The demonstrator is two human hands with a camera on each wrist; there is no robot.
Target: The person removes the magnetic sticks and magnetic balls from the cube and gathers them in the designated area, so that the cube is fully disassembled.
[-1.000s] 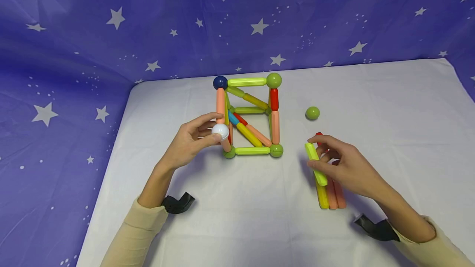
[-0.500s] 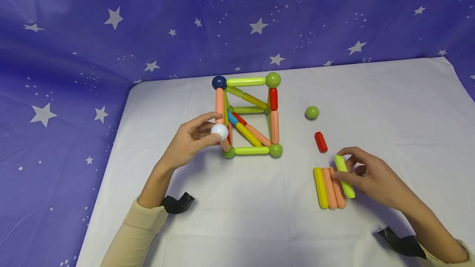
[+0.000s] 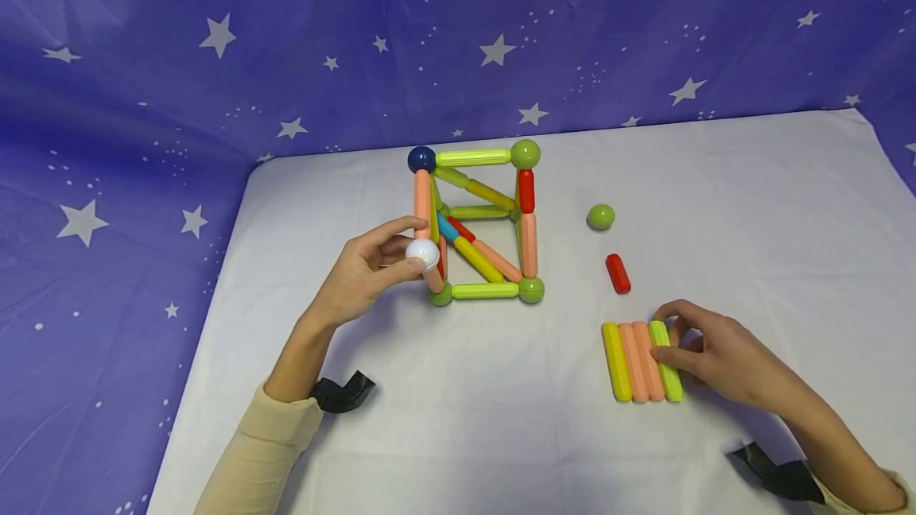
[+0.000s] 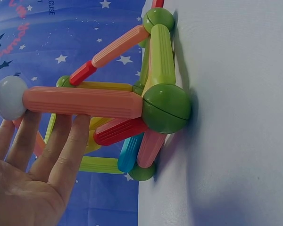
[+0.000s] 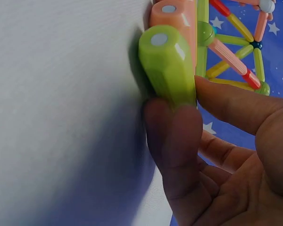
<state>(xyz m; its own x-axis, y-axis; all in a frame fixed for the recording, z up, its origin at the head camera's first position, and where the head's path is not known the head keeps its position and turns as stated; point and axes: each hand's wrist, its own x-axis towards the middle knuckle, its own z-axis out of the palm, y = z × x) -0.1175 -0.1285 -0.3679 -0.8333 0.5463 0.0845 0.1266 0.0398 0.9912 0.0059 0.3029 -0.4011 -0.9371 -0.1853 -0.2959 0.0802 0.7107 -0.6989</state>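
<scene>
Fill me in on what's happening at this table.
A person is handling a construction set of rods and balls on a white cloth. Their left hand holds the white ball at a top corner of the box-shaped frame. Their right hand pinches a lime-green rod beside two salmon rods and a yellow rod. A short red rod and a loose green ball lie apart from the frame.

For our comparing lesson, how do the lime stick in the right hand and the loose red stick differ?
The lime stick is longer than the red stick. The right hand pinches the lime stick; no hand touches the red stick. The lime stick ends a row of sticks; the red stick lies apart. Both are straight.
</scene>
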